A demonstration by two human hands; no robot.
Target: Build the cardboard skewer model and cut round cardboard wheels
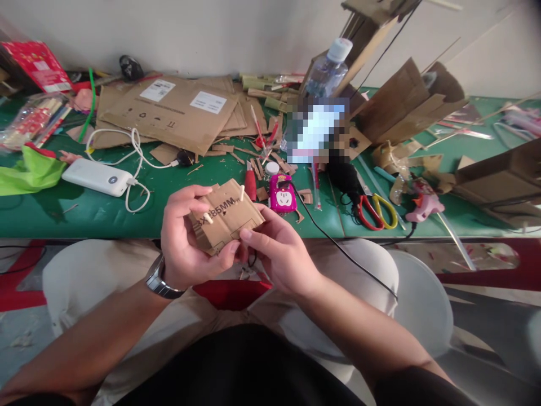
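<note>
- Holding the printed cardboard piece (228, 221) between my left hand (180, 248) and right hand (287, 256), fingers partly curled.
- I'm risking creasing it by pinching too hard.

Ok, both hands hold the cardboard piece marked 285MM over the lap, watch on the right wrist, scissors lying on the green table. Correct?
Not quite: the head view shows the watch on the left wrist, not the right. The rest stands.
</note>
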